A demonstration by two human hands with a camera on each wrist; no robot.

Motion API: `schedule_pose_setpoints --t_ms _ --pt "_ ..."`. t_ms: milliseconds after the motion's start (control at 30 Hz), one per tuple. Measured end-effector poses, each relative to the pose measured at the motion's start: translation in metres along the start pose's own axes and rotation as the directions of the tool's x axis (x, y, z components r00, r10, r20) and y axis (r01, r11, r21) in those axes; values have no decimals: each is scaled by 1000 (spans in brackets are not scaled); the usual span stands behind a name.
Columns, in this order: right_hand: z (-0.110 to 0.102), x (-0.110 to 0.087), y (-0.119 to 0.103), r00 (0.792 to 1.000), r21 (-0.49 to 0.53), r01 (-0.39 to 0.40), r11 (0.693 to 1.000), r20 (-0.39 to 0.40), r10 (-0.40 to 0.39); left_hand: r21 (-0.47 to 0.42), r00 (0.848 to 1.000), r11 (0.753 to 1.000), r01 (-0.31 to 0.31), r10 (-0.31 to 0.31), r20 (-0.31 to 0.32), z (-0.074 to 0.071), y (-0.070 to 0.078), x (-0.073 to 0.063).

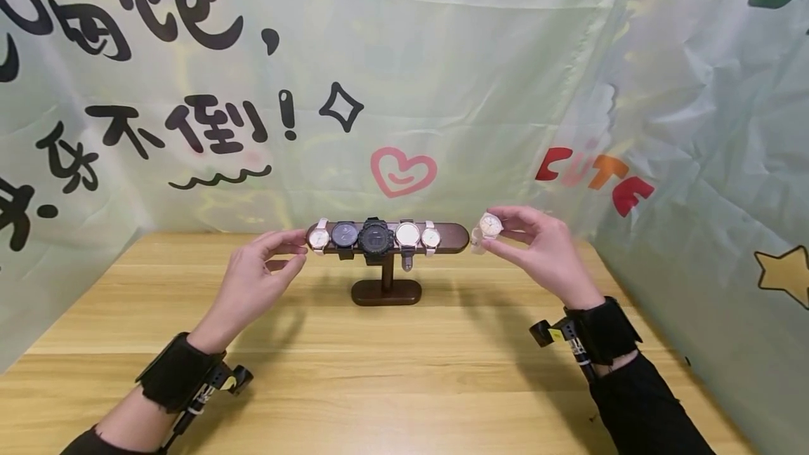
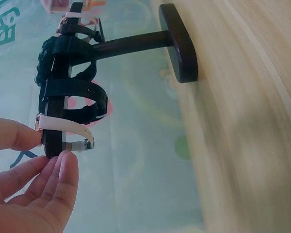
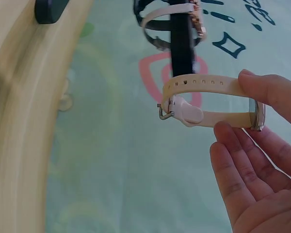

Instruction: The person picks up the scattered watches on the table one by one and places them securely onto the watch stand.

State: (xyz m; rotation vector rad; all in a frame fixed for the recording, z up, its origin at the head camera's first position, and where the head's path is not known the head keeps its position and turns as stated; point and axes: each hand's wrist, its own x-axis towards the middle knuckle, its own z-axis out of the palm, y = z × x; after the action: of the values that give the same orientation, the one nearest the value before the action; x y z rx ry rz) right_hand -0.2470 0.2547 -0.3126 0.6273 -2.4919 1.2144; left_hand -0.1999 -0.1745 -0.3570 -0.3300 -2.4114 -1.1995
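A dark brown watch stand (image 1: pixel 453 237) holds several watches along its crossbar. At the bar's left end my left hand (image 1: pixel 260 267) pinches the tip between thumb and fingers, right beside a white-strap watch (image 2: pixel 68 125). A dark blue-faced watch (image 1: pixel 345 234), a chunky black watch (image 1: pixel 376 237) and two light-faced ones follow along the bar. My right hand (image 1: pixel 545 250) holds another white watch (image 1: pixel 490 225) just off the bar's right end. In the right wrist view its cream strap (image 3: pixel 208 84) forms a buckled loop, gripped near the case, with the opening close to the bar end.
The stand's oval foot (image 1: pixel 387 293) rests on a light wooden table (image 1: pixel 404 378). Behind and to the right hangs a pale green printed cloth (image 1: pixel 493 62). Both wrists wear black bands (image 1: pixel 180 373) with small cameras attached.
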Motion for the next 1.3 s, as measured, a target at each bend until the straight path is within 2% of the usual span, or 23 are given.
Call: schedule_pose_setpoints --t_ms 333,733,933,1300 --pt "19 13 7 995 3 -4 1000 96 4 -8 1000 1000 -2 2 4 1 0 -2" --pt "31 16 11 990 -27 15 1000 140 -11 -28 1000 1000 3 -3 18 2 1 -2" --pt "36 14 10 989 -44 72 996 132 -65 -28 1000 1000 9 -9 23 2 1 -2" --pt "45 12 10 990 -61 103 993 103 -96 -25 1000 1000 5 -5 31 1 -1 -4"
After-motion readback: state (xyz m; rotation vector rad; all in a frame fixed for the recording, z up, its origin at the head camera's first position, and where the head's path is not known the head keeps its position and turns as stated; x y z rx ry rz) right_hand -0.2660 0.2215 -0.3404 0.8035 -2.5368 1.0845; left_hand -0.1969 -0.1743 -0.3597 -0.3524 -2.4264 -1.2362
